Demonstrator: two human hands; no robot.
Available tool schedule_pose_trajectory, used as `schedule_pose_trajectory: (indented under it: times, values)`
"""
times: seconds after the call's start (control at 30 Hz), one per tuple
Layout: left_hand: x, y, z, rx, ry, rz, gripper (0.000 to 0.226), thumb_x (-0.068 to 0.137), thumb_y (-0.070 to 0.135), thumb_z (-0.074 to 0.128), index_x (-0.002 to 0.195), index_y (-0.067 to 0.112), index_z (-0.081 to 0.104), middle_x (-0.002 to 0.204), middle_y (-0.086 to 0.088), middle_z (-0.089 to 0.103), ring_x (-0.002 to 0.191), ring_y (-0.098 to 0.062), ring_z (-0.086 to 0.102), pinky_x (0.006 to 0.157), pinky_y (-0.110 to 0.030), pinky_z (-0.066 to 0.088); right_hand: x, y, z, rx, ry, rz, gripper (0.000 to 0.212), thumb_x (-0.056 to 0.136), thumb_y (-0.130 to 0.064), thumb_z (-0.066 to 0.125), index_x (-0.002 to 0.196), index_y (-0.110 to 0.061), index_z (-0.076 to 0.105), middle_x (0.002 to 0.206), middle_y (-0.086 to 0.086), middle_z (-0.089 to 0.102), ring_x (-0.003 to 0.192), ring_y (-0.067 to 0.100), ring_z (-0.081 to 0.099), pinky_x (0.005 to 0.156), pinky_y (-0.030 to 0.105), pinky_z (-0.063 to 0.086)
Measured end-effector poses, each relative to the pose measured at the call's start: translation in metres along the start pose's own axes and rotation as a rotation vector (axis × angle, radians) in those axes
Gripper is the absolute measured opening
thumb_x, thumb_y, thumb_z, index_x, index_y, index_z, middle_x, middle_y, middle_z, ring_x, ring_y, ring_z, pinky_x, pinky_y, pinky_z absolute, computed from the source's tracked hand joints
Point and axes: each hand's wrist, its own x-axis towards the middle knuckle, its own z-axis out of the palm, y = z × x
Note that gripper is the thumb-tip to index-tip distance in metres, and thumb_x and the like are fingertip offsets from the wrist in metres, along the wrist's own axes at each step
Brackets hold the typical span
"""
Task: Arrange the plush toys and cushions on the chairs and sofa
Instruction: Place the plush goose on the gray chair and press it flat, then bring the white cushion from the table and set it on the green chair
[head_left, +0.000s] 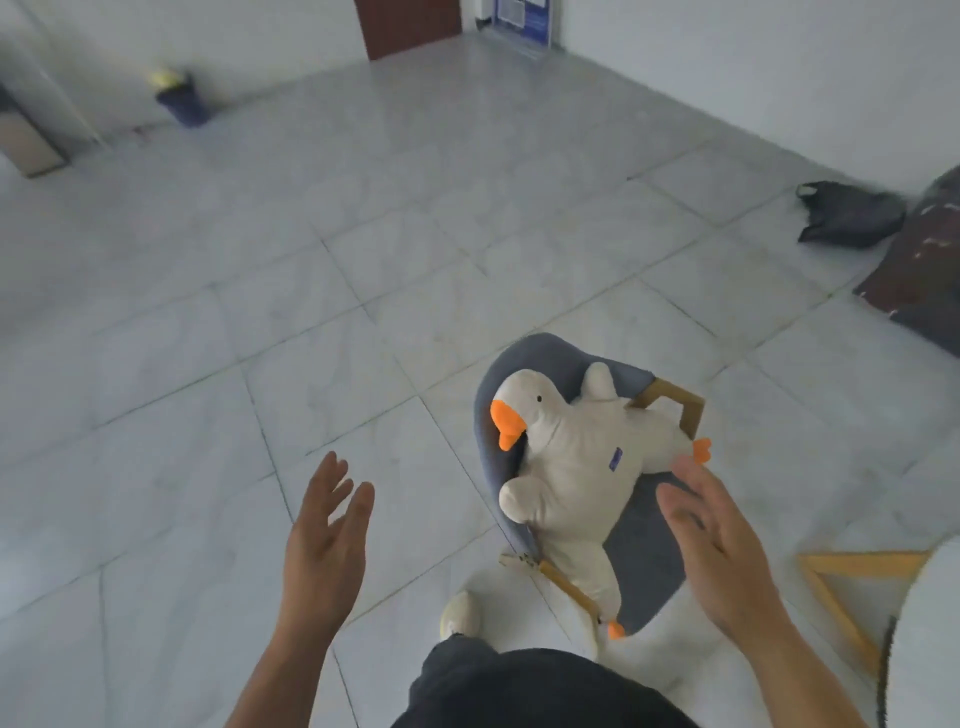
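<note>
A white plush goose (582, 462) lies sprawled on its back across the seat of a small grey-blue chair (644, 561) with pale wooden legs, which serves as the landmark here. The goose's head with its orange beak rests against the chair's curved backrest, 1 wing pokes up over the back edge, and its legs trail toward the person — 1 orange foot hangs off the near edge of the seat, the other sticks out past the chair's far right side. A small blue tag shows on its belly.

Both hands are empty with fingers spread. The left hand (324, 530) hovers over bare floor tiles (260, 291) well to the left of the chair, palm turned inward and touching nothing. The right hand (727, 551) hangs over the chair's right side, fingertips just beside the goose's outstretched foot; whether they touch it cannot be told because of blur.

Just below the chair, a light-coloured shoe (460, 616) and dark trousers of the person show. To the right of the chair stands a wooden frame (852, 597) next to something white and fuzzy at the picture's edge. Farther beyond the chair to the right, a dark cushion (919, 270) with pale flecks lies on the floor — a black bag (847, 213) sits beside it. Far across the room to the left stands a dark blue bin (184, 101).
</note>
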Motion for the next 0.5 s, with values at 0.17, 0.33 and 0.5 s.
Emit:
schedule_pose_trajectory:
  times: [0.17, 0.33, 0.5]
  values:
    - [-0.080, -0.014, -0.018, -0.106, 0.240, -0.084, 0.053, 0.101, 0.029, 0.057, 0.151, 0.027, 0.041, 0.143, 0.009, 0.055, 0.129, -0.012, 0.056, 0.100, -0.031, 0.048, 0.001, 0.007, -0.014, -0.005, -0.185, -0.072, 0.055, 0.097, -0.028, 0.064, 0.148, -0.027, 0.044, 0.144, -0.010, 0.052, 0.131, 0.013, 0.053, 0.090, 0.020, 0.042]
    - [-0.187, -0.050, -0.056, -0.138, 0.522, -0.218, 0.053, 0.097, 0.027, 0.060, 0.148, 0.029, 0.044, 0.142, 0.009, 0.057, 0.128, -0.012, 0.057, 0.098, -0.029, 0.046, -0.016, 0.007, 0.022, -0.036, -0.444, -0.114, 0.059, 0.092, -0.031, 0.069, 0.146, -0.029, 0.046, 0.141, -0.012, 0.055, 0.130, 0.011, 0.054, 0.086, 0.017, 0.041]
    - [-0.306, -0.080, -0.112, -0.202, 0.896, -0.373, 0.066, 0.084, 0.045, 0.058, 0.147, 0.032, 0.045, 0.139, 0.012, 0.059, 0.126, -0.008, 0.058, 0.102, -0.037, 0.047, -0.067, -0.025, 0.107, -0.115, -0.790, -0.205, 0.054, 0.096, -0.017, 0.065, 0.146, -0.022, 0.047, 0.140, -0.009, 0.054, 0.127, 0.014, 0.055, 0.072, 0.004, 0.048]
